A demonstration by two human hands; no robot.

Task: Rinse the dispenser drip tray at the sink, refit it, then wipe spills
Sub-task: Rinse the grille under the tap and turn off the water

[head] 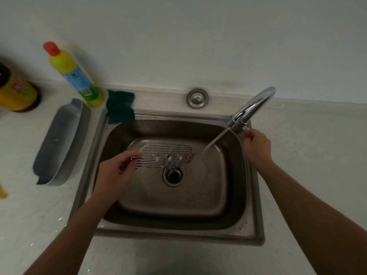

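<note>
Centre frame over the sink (178, 116), pinching the grate (168, 153) in the left hand (117, 171) beside the stream (216, 138) for rinsing, right hand (258, 147) apart at the tap (254, 104), grip unclear, tray basin (59, 141) waiting far left.

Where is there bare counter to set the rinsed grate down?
The white slotted grate in the left hand could go on the white counter right of the steel sink, beyond the right hand at the chrome tap, or near-left below the grey oval tray. Crowded: back left, with yellow red-capped bottle, dark bottle, green cloth.
</note>
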